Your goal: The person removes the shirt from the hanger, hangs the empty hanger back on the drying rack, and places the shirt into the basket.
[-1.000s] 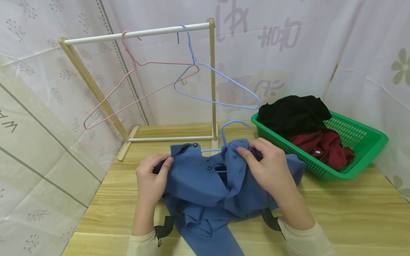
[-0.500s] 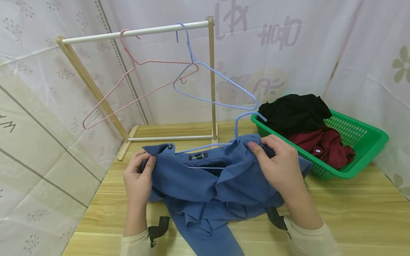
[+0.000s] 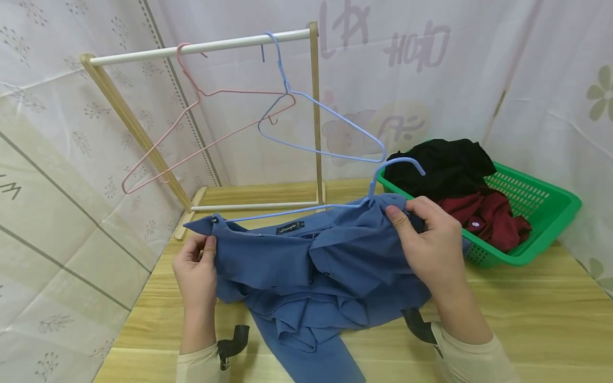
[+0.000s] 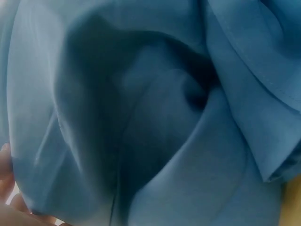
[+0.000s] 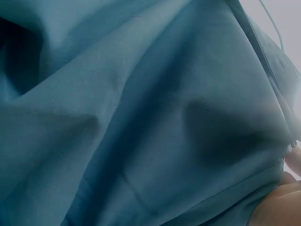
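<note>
A blue collared shirt point(image 3: 268, 260) with dark buttons is spread between my hands, its lower part crumpled on the table. My left hand point(image 3: 195, 274) pinches the shirt's left edge just under the collar point. On the other side my right hand point(image 3: 433, 247) grips the cloth near the collar, thumb in front. A light blue hanger point(image 3: 297, 211) sits in the neck opening; its left arm shows above the collar and its hook stands up by my right hand. Its right arm is hidden in the cloth. Folds of the shirt point(image 4: 178, 141) fill both wrist views.
Behind the shirt stands a wooden rack point(image 3: 314, 117) with a white bar. From it hang a pink hanger point(image 3: 187, 113) and another blue hanger point(image 3: 330, 114). At the right, a green basket point(image 3: 551, 213) holds black clothing point(image 3: 440, 165) and dark red clothing point(image 3: 498, 223).
My left hand has moved left, drawing the collar wider and baring the neck label and more of the hanger's left arm. The right hand and the hanger's hook have shifted right and slightly up.
</note>
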Demonstrator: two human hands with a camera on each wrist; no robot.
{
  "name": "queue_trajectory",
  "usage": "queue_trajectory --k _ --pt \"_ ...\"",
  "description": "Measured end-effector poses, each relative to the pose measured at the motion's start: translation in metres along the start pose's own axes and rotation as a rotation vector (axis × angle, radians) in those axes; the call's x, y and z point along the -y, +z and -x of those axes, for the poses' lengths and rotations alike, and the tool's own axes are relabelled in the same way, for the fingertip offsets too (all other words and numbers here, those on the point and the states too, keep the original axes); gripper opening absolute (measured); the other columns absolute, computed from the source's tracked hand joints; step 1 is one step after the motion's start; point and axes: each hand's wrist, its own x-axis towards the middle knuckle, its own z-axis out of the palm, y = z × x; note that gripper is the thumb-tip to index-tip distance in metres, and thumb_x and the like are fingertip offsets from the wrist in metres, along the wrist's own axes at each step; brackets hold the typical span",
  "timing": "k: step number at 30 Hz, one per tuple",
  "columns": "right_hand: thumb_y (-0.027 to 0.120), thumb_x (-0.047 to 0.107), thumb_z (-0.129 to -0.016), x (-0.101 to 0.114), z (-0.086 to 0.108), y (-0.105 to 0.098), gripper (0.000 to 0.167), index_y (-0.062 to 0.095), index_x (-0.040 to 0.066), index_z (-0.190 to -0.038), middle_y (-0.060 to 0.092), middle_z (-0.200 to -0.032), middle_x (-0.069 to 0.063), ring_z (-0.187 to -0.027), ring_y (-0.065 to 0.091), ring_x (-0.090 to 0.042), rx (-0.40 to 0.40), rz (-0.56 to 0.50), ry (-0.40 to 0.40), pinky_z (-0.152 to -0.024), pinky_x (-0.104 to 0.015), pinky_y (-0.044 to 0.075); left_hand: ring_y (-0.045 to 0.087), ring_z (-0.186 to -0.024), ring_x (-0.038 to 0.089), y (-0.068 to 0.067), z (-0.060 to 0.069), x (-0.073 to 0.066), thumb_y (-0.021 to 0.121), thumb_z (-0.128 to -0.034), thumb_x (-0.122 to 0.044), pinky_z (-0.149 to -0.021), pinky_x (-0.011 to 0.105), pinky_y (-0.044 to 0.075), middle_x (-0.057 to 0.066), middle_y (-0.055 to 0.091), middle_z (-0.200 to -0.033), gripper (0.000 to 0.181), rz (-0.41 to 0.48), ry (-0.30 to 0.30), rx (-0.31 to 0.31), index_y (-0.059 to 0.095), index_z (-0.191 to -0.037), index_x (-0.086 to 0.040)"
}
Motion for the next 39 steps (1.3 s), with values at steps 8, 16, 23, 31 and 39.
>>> queue_trajectory --k 8,16,23,31,39 --pt "0.079 0.005 -0.095 0.003 -0.001 -0.002 0.01 0.074 -0.002 -0.091 0.062 -0.089 0.012 -0.084 0.054 0.005 -0.022 -0.025 0.022 -0.079 -0.012 0.041 0.061 -0.078 0.004 -0.001 0.0 0.005 0.068 -0.1015 -0.001 -0.07 0.015 0.049 -0.013 0.065 -0.082 0.013 -0.032 0.002 0.013 0.07 -0.096 0.011" --pt "0.08 0.002 -0.093 0.003 -0.001 -0.002 0.009 0.073 -0.001 -0.088 0.06 -0.087 0.017 -0.082 0.053 0.003 -0.057 -0.056 0.026 -0.076 -0.014 0.042 0.061 -0.079 0.002 -0.004 -0.001 0.008 0.065 -0.1035 -0.002 -0.069 0.014 0.049 -0.018 0.065 -0.083 0.016 -0.1 -0.011 0.075 0.07 -0.101 0.013" --pt "0.078 0.002 -0.095 0.002 0.0 0.0 0.007 0.076 -0.003 -0.091 0.061 -0.087 0.024 -0.082 0.054 0.001 -0.098 -0.113 0.062 -0.075 -0.014 0.042 0.062 -0.077 -0.001 -0.006 0.001 0.009 0.069 -0.1022 -0.004 -0.069 0.013 0.05 -0.019 0.065 -0.081 0.017 -0.152 -0.046 0.144 0.071 -0.101 0.013" --pt "0.076 0.003 -0.096 0.009 0.0 -0.001 0.005 0.078 -0.002 -0.096 0.064 -0.089 0.025 -0.082 0.055 -0.002 -0.102 -0.151 0.096 -0.074 -0.015 0.044 0.067 -0.084 0.001 -0.008 0.003 0.004 0.073 -0.0988 -0.003 -0.077 0.015 0.052 -0.017 0.071 -0.087 0.013 -0.19 -0.109 0.249 0.076 -0.109 0.004" --pt "0.077 0.001 -0.095 0.009 0.0 0.001 0.007 0.075 -0.005 -0.092 0.062 -0.087 0.024 -0.08 0.055 -0.001 -0.095 -0.173 0.049 -0.073 -0.013 0.044 0.071 -0.093 0.01 -0.01 0.003 -0.012 0.052 -0.0995 0.012 -0.08 0.018 0.056 -0.008 0.075 -0.097 0.029 -0.04 -0.044 0.142 0.073 -0.118 0.005"
